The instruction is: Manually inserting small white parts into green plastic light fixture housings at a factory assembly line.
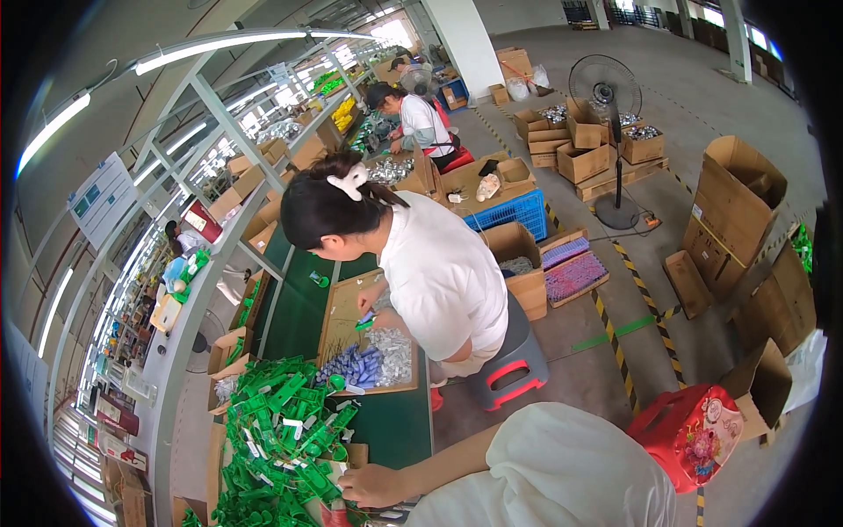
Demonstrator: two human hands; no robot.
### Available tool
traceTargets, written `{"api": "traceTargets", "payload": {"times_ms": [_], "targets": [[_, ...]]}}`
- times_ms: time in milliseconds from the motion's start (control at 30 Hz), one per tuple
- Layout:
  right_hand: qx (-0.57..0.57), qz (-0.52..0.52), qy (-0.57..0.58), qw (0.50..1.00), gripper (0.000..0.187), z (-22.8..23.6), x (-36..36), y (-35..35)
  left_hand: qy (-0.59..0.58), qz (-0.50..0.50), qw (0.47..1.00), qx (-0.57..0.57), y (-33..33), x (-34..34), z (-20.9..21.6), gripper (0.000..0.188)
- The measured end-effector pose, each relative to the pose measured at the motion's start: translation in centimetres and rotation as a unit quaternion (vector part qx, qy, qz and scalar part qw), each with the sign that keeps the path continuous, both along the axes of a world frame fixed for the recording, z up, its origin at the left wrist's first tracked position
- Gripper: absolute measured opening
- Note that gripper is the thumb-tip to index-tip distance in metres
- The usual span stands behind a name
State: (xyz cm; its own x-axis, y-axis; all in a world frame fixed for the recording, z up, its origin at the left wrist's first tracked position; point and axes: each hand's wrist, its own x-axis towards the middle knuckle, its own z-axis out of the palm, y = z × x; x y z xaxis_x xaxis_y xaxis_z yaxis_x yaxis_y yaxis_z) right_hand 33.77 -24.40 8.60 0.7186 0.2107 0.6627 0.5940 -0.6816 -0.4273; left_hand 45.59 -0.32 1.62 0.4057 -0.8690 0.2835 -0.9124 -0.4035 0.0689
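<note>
Green plastic parts (285, 439), a big jumbled heap of glossy, angular clip-like pieces with white labels on some, fill the bench at seven o'clock, spilling over the dark green work surface (303, 312) that runs up toward eleven o'clock. At six o'clock the person's own arm comes in under a soft white sleeve (562, 470), and the hand (373, 485) sits right at the heap's lower edge, knuckles up, fingers curled down and touching the green pieces; which hand it is I cannot tell, and whether those fingers pinch anything I cannot tell either. No other hand of the person shows. Dead centre, a co-worker in a white top (439, 277) sits on a grey-and-red plastic stool (514, 369), leaning over a flat brown cardboard tray (338, 329) holding a mound of shiny crinkled clear bags (391, 351) and a cluster of blue-purple pieces (351, 364). At four o'clock, a glossy red bag with a floral print (694, 435) rests on the concrete floor beside open corrugated cartons (738, 193). At one o'clock stands a round-caged pedestal fan (604, 88), with a blue slatted crate (514, 211) just left of it.
</note>
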Motion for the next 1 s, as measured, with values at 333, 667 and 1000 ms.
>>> {"api": "traceTargets", "payload": {"times_ms": [333, 667, 1000], "targets": [[-0.007, -0.063, 0.039, 0.997, 0.021, -0.5, -0.4, -1.7, -0.002, -0.025, 0.999, -0.028, -8.0, 1.7, -2.5, 0.037], [-0.082, -0.178, -0.043, 0.980, 0.014, -1.0, -1.7, -3.9, 0.003, -0.151, 0.986, -0.063, -17.3, 2.8, -4.2, 0.035], [-0.099, -0.168, -0.059, 0.979, 0.012, 0.3, -1.7, -2.5, 0.386, 0.141, 0.875, -0.255, -9.6, -1.9, -0.9, 0.022]]}}
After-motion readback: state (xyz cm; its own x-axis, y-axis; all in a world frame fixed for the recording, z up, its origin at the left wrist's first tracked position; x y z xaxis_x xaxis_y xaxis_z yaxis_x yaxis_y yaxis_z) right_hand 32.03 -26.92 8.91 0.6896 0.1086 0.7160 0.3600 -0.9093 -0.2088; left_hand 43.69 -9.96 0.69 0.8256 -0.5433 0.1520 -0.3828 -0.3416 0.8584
